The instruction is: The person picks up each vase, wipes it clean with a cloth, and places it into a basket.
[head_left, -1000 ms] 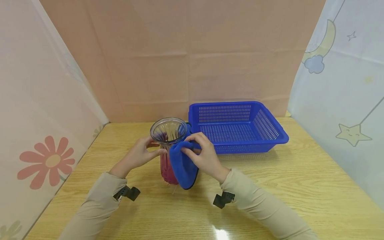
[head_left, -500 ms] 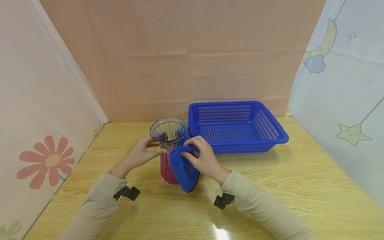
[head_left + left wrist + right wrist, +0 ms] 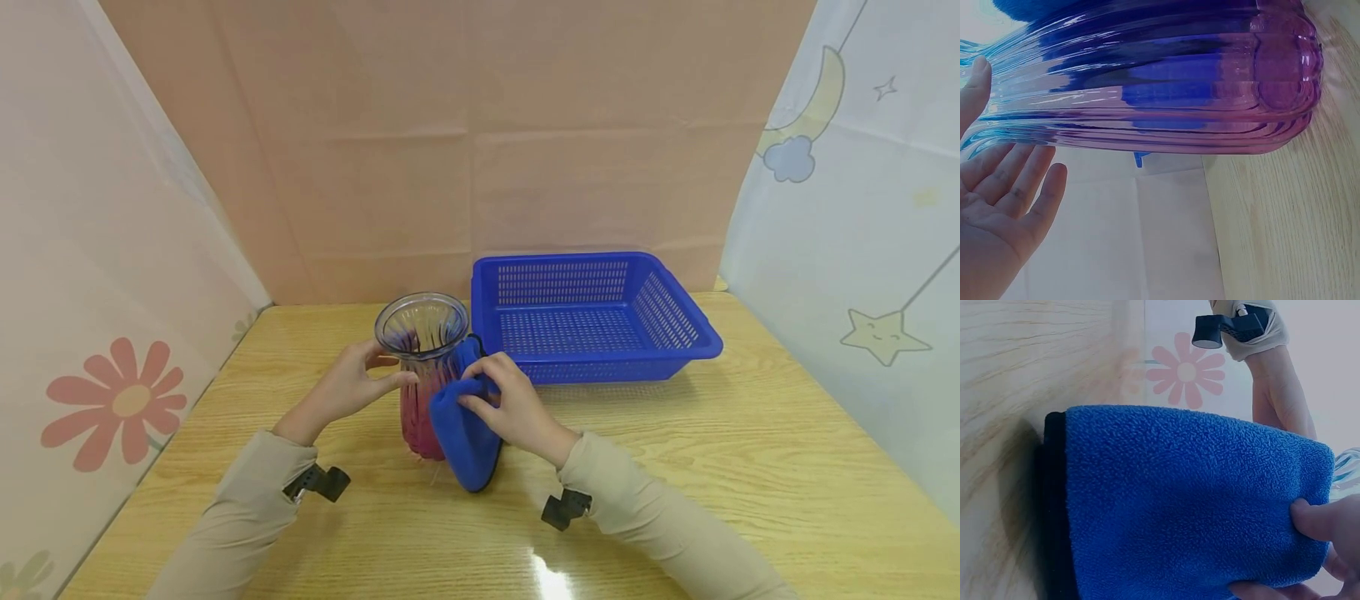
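A ribbed glass vase (image 3: 414,404), clear at the flared rim and pink toward the base, stands upright on the table. My left hand (image 3: 352,383) holds its neck from the left, thumb on the near side and fingers behind; the left wrist view shows the thumb (image 3: 979,75) against the glass. On the other side, my right hand (image 3: 513,408) pinches a folded blue towel (image 3: 467,442) with dark edging, which hangs against the vase's right side. Close up in the right wrist view, the plush towel (image 3: 1191,500) fills the middle, with the thumb pressed onto it.
Behind and right of the vase, a blue plastic basket (image 3: 596,367) with slotted walls sits on the wood-grain table (image 3: 675,467). A peach backdrop (image 3: 360,167) rises at the back, with printed white sheets on both sides.
My right hand and the towel have slid downward and slightly right along the vase's side. The left hand and the vase have stayed in place.
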The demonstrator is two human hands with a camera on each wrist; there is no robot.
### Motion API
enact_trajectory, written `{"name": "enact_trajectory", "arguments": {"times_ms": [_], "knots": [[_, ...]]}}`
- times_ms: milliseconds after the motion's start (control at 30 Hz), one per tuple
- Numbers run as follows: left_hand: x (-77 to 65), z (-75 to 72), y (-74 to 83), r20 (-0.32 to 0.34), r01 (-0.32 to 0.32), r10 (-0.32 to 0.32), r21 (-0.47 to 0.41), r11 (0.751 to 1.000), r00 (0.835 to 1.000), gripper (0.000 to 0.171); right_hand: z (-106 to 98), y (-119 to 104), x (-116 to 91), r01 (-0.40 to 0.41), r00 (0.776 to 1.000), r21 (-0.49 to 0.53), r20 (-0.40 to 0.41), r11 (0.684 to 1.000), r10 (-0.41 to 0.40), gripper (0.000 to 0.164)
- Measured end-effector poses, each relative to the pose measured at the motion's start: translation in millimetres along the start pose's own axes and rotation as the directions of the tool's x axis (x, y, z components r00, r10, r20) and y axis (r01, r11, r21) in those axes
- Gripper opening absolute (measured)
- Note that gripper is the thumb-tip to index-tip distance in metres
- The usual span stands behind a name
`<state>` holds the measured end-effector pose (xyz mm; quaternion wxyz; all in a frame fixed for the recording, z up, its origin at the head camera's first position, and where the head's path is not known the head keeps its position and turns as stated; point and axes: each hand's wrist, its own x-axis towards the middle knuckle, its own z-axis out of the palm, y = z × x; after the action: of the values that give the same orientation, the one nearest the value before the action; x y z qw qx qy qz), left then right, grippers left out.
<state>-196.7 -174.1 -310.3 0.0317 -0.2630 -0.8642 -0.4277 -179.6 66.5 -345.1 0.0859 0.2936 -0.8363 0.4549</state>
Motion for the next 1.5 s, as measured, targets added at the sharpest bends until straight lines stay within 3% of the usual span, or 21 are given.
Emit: {"name": "enact_trajectory", "arguments": {"times_ms": [200,733,1500], "knots": [[-0.5,-0.5,0.6,0.005,0.025,-0.025,-0.003,1.0,1.0,0.051,1.2,1.9,-1.3,0.012,1.0,-0.011,-0.006,1.0,-0.012,0.015],[0.0,-1.1,-0.5,-0.009,-0.005,0.005,0.015,1.0,1.0,0.052,0.2,-2.4,3.2,0.013,0.998,0.026,-0.055,1.0,-0.011,0.014],[0.1,-1.3,-1.7,-0.004,0.003,-0.003,-0.002,1.0,1.0,0.052,-7.3,-19.6,14.3,0.033,0.99,0.085,-0.141,0.996,-0.02,0.016]]}}
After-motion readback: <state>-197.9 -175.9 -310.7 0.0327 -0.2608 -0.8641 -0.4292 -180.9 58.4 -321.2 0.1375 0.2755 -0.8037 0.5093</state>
